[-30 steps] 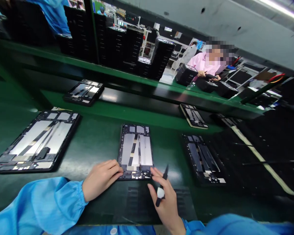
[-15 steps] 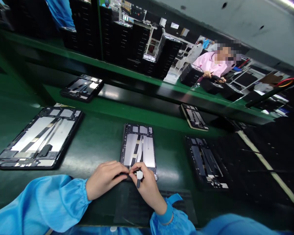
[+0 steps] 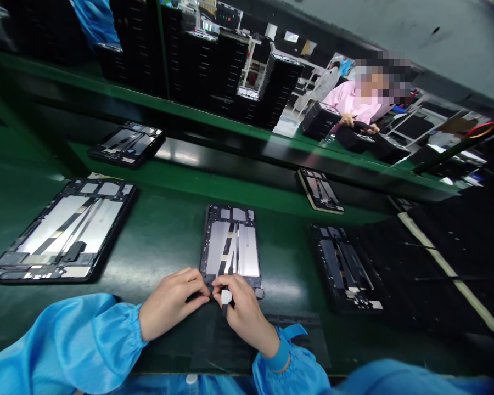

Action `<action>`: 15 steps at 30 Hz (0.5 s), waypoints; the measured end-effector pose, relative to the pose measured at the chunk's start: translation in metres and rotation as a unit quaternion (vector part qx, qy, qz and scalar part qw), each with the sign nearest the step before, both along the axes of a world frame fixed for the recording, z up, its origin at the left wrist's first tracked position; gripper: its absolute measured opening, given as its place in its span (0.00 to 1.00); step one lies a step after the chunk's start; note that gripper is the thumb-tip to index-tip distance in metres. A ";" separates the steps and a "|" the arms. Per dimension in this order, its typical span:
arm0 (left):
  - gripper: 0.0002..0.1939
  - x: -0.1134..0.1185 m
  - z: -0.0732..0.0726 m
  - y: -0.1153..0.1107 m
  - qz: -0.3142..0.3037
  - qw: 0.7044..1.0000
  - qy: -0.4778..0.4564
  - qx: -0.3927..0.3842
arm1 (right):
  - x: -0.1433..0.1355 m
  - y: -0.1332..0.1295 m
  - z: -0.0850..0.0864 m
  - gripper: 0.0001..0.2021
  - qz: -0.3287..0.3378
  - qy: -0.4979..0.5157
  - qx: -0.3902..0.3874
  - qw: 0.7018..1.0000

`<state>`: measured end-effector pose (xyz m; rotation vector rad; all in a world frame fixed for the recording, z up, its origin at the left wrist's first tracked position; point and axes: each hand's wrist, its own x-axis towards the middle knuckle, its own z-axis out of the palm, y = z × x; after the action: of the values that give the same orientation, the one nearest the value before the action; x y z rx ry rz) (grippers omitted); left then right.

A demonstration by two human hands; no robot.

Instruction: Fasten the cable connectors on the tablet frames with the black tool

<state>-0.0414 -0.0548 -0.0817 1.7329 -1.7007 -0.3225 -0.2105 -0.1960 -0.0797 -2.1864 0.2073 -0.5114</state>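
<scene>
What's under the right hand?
Part of the near end of the middle open tablet. Its silver panel shows beyond the right hand; whatever the hand covers is hidden.

Co-worker (image 3: 356, 103) (in pink), black stacks (image 3: 203, 71)

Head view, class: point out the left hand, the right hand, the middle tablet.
Left hand (image 3: 170, 303), head view: back of the hand.
Right hand (image 3: 246, 311), head view: back of the hand.
Middle tablet (image 3: 247, 248), head view: its silvery panel.

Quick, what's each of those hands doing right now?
Left hand: partly closed at the near-left corner of the middle device; whether it grips anything can't be told.
Right hand: closed, holding a dark tool with a white part.
</scene>
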 end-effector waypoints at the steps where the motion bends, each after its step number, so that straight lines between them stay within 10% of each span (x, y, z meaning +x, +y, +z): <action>1: 0.09 -0.002 0.002 0.001 0.001 0.999 -0.032 -0.015 | 0.000 0.001 -0.002 0.25 0.001 -0.006 -0.017 1.000; 7: 0.19 -0.006 0.010 0.014 -0.022 0.956 -0.271 -0.108 | -0.001 0.003 -0.009 0.29 -0.001 -0.029 -0.054 0.998; 15: 0.19 0.007 0.002 0.023 -0.042 0.949 -0.293 -0.104 | -0.001 0.003 -0.009 0.29 -0.005 -0.035 -0.019 0.999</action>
<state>-0.0344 -0.0322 -0.0795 1.6965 -2.1321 0.3674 -0.2120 -0.1928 -0.0886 -2.2021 0.1707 -0.6009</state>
